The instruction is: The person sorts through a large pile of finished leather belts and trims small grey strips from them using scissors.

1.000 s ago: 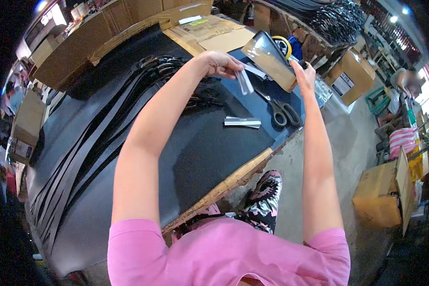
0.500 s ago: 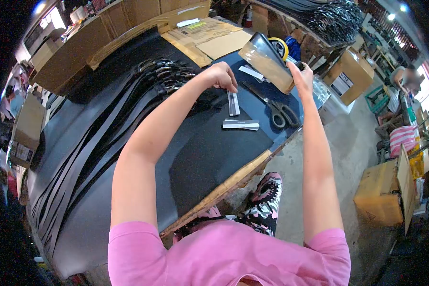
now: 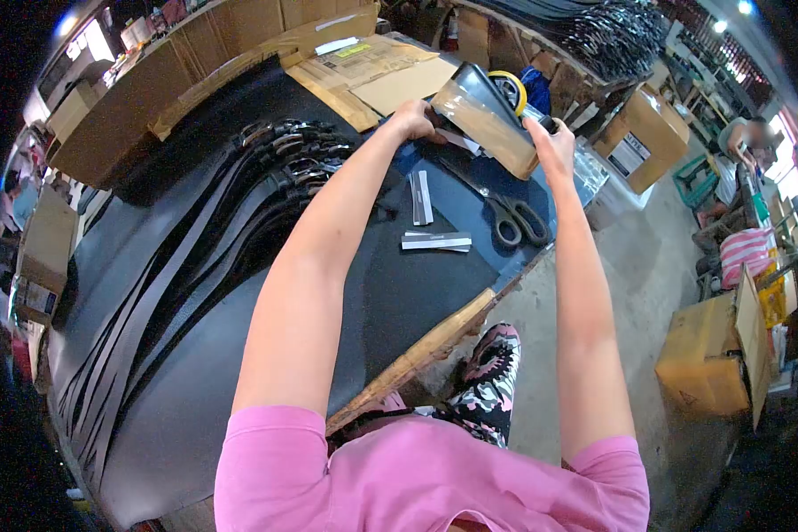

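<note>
A tilted box (image 3: 492, 137), dark on one face and tan and shiny on another, is held above the far right part of the table. My right hand (image 3: 551, 146) grips its right end, thumb against the near side. My left hand (image 3: 417, 121) is at its left end, fingers curled against it and partly hidden. Below the left hand lie two small groups of black-and-white label strips, one pointing away (image 3: 421, 198) and one crosswise (image 3: 436, 242). More white strips (image 3: 459, 142) show beneath the box. Black-handled scissors (image 3: 516, 220) lie open to the right.
Black belts with buckles (image 3: 293, 151) fan across the dark table (image 3: 328, 355). Flattened cardboard (image 3: 390, 71) lies at the back. A yellow tape roll (image 3: 511, 91) sits behind the box. Cartons (image 3: 643, 142) stand on the right, where another person (image 3: 745, 146) sits farther off.
My left hand has left the label strips, which stay on the table, and moved away from me to the box's left end. My right hand keeps holding the box.
</note>
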Demonstrator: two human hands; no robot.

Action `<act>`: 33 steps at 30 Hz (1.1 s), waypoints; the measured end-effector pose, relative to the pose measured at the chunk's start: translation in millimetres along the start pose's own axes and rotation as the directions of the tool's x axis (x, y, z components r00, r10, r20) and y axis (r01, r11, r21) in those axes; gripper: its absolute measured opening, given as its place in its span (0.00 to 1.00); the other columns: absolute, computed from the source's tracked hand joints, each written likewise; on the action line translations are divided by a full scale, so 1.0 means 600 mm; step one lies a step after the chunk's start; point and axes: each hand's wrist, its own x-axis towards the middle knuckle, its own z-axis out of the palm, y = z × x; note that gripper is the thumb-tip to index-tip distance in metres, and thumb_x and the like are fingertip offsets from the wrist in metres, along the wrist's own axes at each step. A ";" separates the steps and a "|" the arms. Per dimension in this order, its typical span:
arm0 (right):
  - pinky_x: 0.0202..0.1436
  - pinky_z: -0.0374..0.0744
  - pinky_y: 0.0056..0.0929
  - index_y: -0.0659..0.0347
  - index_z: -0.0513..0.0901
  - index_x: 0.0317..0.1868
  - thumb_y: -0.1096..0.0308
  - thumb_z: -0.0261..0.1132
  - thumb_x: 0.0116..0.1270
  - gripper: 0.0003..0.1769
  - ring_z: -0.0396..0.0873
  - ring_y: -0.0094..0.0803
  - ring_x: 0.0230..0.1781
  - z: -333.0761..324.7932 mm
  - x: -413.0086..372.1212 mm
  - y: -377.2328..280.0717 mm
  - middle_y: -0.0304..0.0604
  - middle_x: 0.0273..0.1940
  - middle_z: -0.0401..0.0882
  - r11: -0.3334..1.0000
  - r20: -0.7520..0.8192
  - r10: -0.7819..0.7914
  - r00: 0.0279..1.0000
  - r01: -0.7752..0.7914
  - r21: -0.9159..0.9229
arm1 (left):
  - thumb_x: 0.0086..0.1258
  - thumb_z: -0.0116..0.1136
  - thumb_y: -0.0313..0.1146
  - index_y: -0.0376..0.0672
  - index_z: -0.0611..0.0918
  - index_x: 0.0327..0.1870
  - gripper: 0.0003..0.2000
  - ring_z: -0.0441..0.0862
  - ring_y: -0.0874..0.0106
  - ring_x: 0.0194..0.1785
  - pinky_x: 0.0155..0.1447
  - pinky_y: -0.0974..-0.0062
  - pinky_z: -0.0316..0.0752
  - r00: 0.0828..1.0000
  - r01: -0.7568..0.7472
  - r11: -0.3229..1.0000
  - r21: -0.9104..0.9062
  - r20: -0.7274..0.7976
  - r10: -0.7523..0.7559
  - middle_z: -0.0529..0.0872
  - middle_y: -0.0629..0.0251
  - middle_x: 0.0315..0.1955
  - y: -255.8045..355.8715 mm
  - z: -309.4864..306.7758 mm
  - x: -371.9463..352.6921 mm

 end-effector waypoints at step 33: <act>0.32 0.74 0.29 0.65 0.76 0.32 0.57 0.73 0.47 0.21 0.77 0.31 0.25 0.016 -0.040 -0.015 0.46 0.25 0.79 0.930 0.020 -0.348 0.937 0.348 -0.119 | 0.53 0.64 0.19 0.35 0.81 0.30 0.05 0.84 0.70 0.38 0.42 0.76 0.78 0.884 -0.458 0.870 -0.184 -0.200 0.423 0.85 0.59 0.32 0.089 -0.107 -0.459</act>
